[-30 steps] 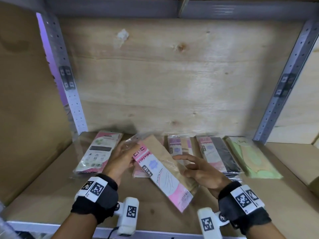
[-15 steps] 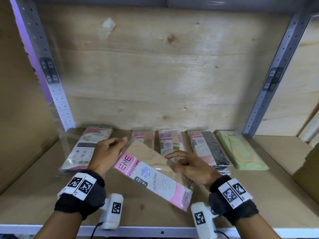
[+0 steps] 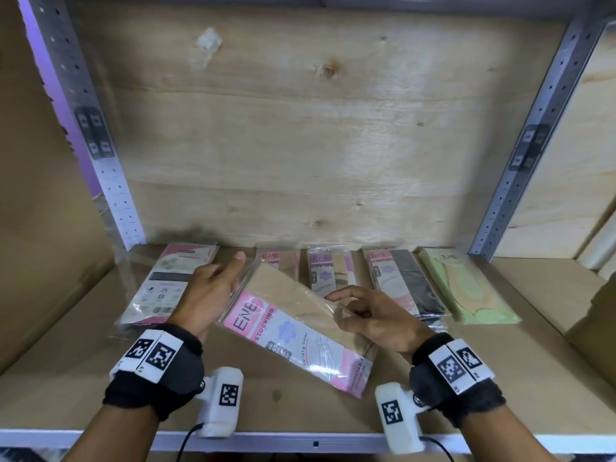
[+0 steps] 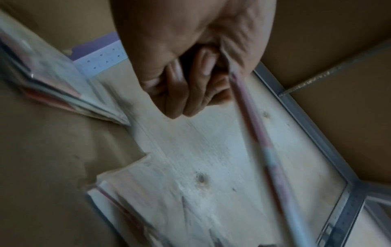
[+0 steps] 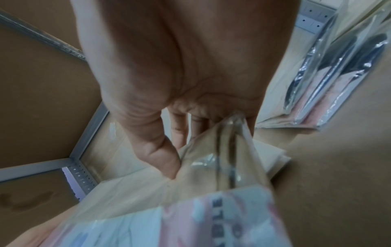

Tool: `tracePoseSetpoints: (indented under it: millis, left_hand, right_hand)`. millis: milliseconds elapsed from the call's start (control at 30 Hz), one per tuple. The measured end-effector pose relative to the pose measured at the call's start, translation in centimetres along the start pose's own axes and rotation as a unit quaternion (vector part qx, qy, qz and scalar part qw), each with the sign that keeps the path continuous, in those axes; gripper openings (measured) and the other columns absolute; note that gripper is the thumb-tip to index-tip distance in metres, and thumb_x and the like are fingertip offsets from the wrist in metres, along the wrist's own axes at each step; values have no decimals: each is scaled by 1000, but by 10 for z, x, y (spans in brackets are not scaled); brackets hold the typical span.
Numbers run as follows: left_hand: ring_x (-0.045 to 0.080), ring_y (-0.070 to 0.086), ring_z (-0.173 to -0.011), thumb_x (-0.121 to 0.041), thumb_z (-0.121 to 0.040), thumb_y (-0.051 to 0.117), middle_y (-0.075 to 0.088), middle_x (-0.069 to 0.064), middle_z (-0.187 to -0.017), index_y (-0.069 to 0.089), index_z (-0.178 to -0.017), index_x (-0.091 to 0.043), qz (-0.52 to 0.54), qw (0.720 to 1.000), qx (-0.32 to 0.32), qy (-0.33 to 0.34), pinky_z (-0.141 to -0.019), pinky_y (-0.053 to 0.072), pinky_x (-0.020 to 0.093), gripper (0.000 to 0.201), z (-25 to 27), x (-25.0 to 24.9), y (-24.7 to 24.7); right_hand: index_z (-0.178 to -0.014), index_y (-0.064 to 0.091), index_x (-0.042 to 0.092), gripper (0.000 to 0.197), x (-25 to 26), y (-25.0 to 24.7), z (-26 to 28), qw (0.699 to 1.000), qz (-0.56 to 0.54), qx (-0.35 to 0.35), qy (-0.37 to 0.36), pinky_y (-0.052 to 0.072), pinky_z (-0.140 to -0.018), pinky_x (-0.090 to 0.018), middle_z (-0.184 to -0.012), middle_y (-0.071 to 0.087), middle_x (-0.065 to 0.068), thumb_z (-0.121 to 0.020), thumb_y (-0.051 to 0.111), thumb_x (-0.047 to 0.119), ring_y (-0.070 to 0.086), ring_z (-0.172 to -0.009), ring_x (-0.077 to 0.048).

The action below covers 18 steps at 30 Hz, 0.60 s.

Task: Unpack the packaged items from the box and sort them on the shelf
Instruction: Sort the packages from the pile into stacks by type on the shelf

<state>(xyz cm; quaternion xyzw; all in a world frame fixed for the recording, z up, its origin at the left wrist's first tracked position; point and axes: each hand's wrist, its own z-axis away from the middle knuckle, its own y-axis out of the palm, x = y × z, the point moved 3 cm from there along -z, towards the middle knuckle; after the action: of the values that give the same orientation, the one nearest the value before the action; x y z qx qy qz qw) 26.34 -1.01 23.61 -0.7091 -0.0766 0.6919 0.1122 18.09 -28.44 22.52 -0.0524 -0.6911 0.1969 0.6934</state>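
While tilted, stocking packet [image 3: 296, 328] between left hand [image 3: 206, 295], right hand [image 3: 376, 315]

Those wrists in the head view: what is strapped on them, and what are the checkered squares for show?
Each bare forearm wears a black fabric wrist band with white blocks printed with black square codes. A white boxy camera unit bearing a similar code hangs at each wrist, trailing a thin black cable. No sleeves show.

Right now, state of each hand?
Left hand: holds the upper left edge of the beige stocking pack.
Right hand: pinches the same pack's right edge, thumb on top.
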Motion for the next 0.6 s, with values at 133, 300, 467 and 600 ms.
tracePoseSetpoints:
  millis: [133, 300, 467, 600]
  left_hand:
    - [37, 68, -68, -57, -95, 54, 65, 38, -91, 57, -106, 16, 79, 996, 29, -21, -73, 51, 41, 74, 3, -4, 1]
    - [31, 66, -69, -57, -94, 57, 64, 25, -87, 62, -98, 9, 87, 996, 28, -21, -72, 48, 39, 67, 1, -1, -2]
    - [18, 53, -57, -60, -91, 58, 52, 2, -57, 59, -56, -19, 25, 999, 31, -4, -74, 39, 37, 54, 2, -1, -5]
    - [25, 59, -60, -61, -91, 58, 56, 7, -62, 51, -53, -22, 11, 999, 35, -7, -74, 45, 37, 55, 4, -1, -1]
  right_hand:
    - [-112, 67, 22, 27, 0, 1, -2, 1000, -16, -8, 1, 55, -89, -37, -97, 76, -9, -88, 70, 11, 70, -89, -18]
    - [-106, 70, 25, 21, 0, -1, -3, 1000, -13, -24, -9, 51, -82, -30, -83, 75, -1, -87, 72, 18, 68, -82, -13]
    - [-108, 69, 20, 20, -5, -10, -3, 999, 11, -50, -3, 40, -64, -24, -71, 63, -3, -89, 70, 13, 54, -68, -16]
    - [-110, 68, 19, 21, -7, -10, -3, 999, 19, -42, 5, 42, -62, -21, -69, 66, 1, -89, 70, 12, 55, -66, -13]
